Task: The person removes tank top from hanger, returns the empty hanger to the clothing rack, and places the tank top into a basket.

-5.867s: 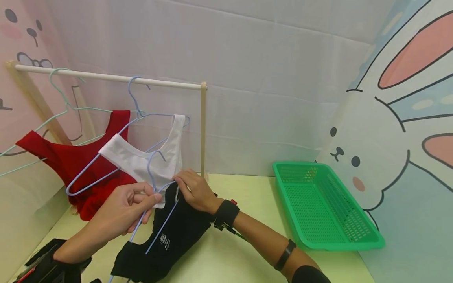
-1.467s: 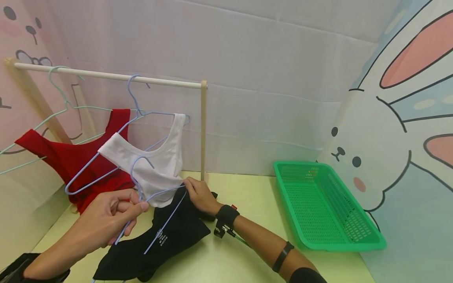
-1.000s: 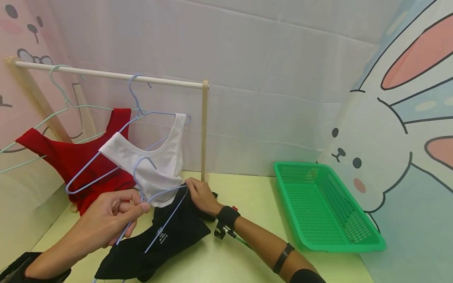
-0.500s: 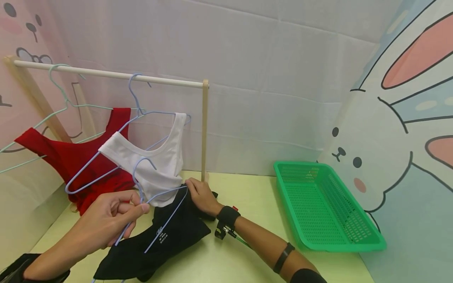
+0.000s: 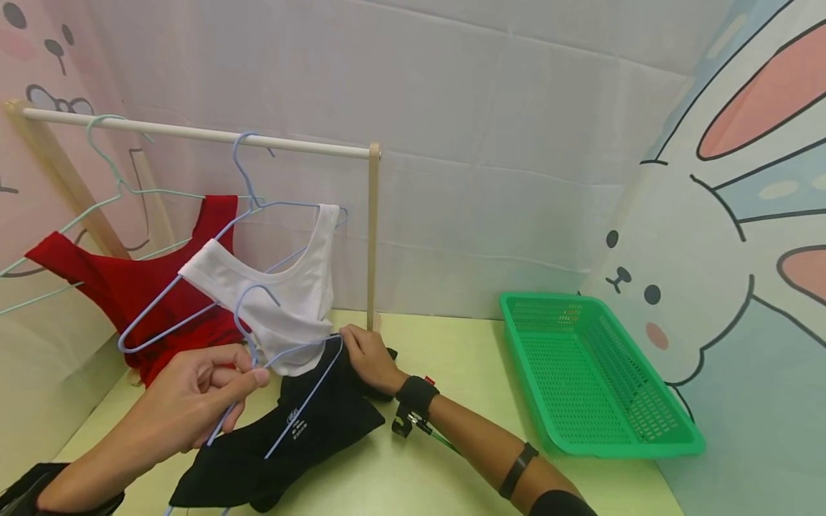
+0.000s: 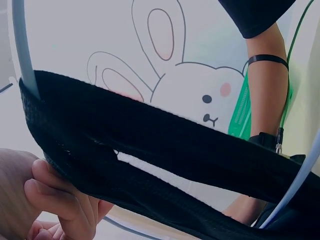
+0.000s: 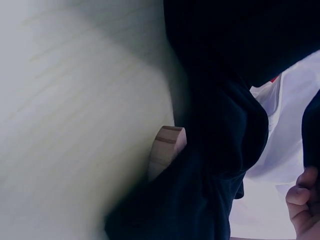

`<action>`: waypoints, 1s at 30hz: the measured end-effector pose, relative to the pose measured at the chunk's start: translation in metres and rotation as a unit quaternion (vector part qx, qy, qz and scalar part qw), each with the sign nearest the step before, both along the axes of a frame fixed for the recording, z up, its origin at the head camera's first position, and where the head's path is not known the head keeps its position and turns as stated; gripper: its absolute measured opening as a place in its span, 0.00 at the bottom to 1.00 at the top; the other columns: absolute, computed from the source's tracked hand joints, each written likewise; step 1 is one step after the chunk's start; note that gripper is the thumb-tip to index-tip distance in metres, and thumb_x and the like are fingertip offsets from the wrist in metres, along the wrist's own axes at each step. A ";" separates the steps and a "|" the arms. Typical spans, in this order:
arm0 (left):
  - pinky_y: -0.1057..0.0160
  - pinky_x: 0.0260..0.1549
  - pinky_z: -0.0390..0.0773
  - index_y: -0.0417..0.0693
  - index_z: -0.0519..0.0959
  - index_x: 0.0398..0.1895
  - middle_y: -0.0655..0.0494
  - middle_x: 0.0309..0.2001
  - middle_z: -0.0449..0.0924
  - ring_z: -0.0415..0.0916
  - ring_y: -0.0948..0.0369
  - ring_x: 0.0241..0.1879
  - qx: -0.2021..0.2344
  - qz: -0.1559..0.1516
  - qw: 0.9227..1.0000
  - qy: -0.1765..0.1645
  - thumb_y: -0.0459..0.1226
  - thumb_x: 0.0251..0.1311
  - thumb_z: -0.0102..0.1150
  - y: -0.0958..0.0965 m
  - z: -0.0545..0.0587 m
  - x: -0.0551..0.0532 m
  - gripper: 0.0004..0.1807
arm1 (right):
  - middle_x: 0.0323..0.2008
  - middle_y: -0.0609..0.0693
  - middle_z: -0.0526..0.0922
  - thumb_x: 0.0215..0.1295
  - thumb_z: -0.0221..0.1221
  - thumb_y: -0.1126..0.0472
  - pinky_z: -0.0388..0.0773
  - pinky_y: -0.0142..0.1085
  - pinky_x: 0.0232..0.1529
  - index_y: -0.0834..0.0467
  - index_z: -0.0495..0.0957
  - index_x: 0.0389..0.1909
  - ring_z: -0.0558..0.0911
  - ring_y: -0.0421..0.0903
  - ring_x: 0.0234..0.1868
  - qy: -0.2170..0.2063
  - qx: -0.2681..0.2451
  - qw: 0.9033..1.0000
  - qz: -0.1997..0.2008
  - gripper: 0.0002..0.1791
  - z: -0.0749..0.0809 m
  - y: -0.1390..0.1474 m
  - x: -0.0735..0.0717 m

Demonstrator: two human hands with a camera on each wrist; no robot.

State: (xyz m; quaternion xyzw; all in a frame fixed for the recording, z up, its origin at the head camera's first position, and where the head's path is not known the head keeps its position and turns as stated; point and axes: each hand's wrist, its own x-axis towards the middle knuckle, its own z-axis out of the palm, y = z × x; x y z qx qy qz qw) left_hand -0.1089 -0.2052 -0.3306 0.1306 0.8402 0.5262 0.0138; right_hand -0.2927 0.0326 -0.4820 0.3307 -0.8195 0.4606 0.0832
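In the head view, my left hand [image 5: 200,390] pinches a blue wire hanger [image 5: 303,347] just below its hook. A black sleeveless top [image 5: 252,459] with small pale print hangs on the hanger, partly resting on the table. My right hand [image 5: 368,358] grips the top's far strap at the hanger's right end; its fingertips are mostly hidden. The left wrist view shows the near strap of the black top [image 6: 90,120] over one hanger end, beside the left fingers [image 6: 60,200]. Dark cloth fills much of the right wrist view.
A rack with a white rail [image 5: 181,132] stands at the left. From it hang a red top [image 5: 122,287] on a green hanger and a white top [image 5: 287,297] on a blue one, close behind my hands. A green basket [image 5: 581,373] sits at the right.
Compared with about six seconds ago, my left hand and the hanger hook are lower and further left. My right hand has shifted slightly right with the strap. Over the last second, hardly anything moves.
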 end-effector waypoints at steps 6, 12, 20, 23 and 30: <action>0.63 0.03 0.64 0.41 0.75 0.34 0.52 0.15 0.75 0.63 0.56 0.06 -0.002 0.009 1.000 -0.005 0.41 0.79 0.61 0.000 0.002 -0.001 0.15 | 0.26 0.43 0.70 0.86 0.48 0.61 0.69 0.28 0.35 0.61 0.79 0.33 0.71 0.38 0.30 0.010 0.006 1.000 -0.016 0.18 0.001 0.005 0.004; 0.63 0.03 0.65 0.41 0.74 0.35 0.52 0.16 0.76 0.64 0.56 0.07 -0.001 0.004 1.000 -0.003 0.41 0.79 0.61 0.002 0.002 -0.001 0.14 | 0.24 0.44 0.68 0.85 0.49 0.61 0.66 0.29 0.33 0.62 0.77 0.30 0.70 0.38 0.28 -0.001 0.007 1.000 -0.021 0.19 0.000 0.011 0.008; 0.62 0.04 0.66 0.41 0.74 0.36 0.52 0.17 0.77 0.66 0.56 0.07 -0.015 0.015 1.000 0.002 0.41 0.79 0.61 0.002 0.003 -0.003 0.14 | 0.26 0.47 0.73 0.85 0.49 0.61 0.70 0.30 0.37 0.63 0.79 0.33 0.73 0.40 0.31 -0.004 0.014 1.000 -0.019 0.19 -0.001 0.015 0.012; 0.61 0.04 0.67 0.41 0.74 0.37 0.52 0.17 0.77 0.66 0.56 0.08 -0.015 0.018 1.000 0.001 0.42 0.79 0.61 0.003 0.003 -0.003 0.14 | 0.24 0.43 0.66 0.86 0.48 0.60 0.67 0.29 0.35 0.61 0.78 0.31 0.69 0.38 0.28 -0.007 0.022 1.000 -0.008 0.19 -0.001 0.017 0.014; 0.61 0.04 0.67 0.40 0.73 0.39 0.51 0.18 0.78 0.67 0.55 0.08 -0.013 0.030 0.999 0.007 0.42 0.80 0.60 0.004 0.004 -0.006 0.14 | 0.23 0.42 0.63 0.84 0.52 0.62 0.62 0.27 0.32 0.61 0.79 0.32 0.65 0.35 0.25 0.004 0.051 0.999 0.019 0.16 -0.001 0.021 0.022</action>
